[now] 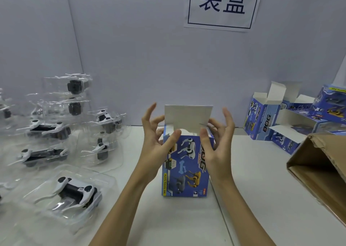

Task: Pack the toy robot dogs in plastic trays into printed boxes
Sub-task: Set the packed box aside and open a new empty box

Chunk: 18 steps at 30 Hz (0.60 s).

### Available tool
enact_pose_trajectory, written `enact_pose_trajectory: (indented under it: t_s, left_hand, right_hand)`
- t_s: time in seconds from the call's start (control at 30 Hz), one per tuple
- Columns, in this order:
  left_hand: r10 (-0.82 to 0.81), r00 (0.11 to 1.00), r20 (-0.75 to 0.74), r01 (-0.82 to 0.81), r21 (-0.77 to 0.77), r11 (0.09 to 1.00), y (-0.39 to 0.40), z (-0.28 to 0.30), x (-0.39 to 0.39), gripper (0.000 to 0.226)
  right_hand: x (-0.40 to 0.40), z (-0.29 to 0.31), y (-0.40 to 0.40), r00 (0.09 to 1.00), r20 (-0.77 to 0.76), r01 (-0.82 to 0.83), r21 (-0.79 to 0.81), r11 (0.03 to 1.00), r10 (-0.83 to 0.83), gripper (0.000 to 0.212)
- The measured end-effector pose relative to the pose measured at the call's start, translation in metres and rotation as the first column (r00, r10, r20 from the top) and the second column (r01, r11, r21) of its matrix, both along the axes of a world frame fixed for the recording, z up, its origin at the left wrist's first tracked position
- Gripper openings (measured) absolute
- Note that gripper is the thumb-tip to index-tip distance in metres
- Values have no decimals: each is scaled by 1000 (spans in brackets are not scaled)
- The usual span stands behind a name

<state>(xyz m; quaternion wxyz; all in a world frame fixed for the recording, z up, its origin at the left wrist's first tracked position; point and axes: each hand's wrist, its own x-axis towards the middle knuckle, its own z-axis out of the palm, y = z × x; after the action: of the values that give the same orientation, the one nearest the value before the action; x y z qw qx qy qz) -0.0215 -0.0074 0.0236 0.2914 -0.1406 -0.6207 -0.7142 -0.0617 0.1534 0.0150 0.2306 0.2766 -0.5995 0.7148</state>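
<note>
Hands (187, 144) around upright printed box (187, 170), trayed dogs (74, 191) left, carton (322, 170) right.

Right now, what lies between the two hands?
In the head view, the printed box stands between the left hand and right hand, its top flap open.
</note>
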Motion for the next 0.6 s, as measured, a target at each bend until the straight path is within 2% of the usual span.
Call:
enact_pose_trajectory:
  t_s: [0.1, 0.17, 0.23, 0.3, 0.37, 0.4, 0.47, 0.6]
  left_hand:
    - [-25, 998, 56, 28, -45, 999, -1, 1, 3, 56]
    - [-63, 996, 67, 67, -56, 996, -2, -1, 4, 65]
    - [-80, 994, 71, 82, -21, 996, -3, -2, 3, 69]
    - [-65, 995, 76, 67, -17, 998, -3, -4, 0, 54]
    - [-14, 998, 60, 18, -68, 998, -2, -8, -2, 33]
    - [9, 999, 45, -5, -92, 996, 0, -10, -2, 29]
    - [34, 999, 9, -34, -64, 997, 5, -11, -1, 37]
    - [86, 996, 14, -87, 68, 994, 8, -11, -1, 46]
  right_hand:
    - [3, -2, 2, 998, 68, -13, 44, 999, 10, 54]
    - [3, -5, 4, 991, 114, -78, 32, 996, 74, 57]
    - [4, -6, 3, 974, 170, -154, -4, 988, 152, 40]
    - [1, -9, 4, 959, 189, -210, -38, 977, 214, 22]
    - [1, -11, 3, 965, 153, -210, -32, 977, 212, 27]
    - [3, -12, 1, 974, 124, -188, -18, 982, 189, 34]
    - [5, -12, -3, 987, 81, -138, 6, 990, 137, 44]
    - [9, -12, -11, 988, 116, -98, -21, 995, 99, 43]
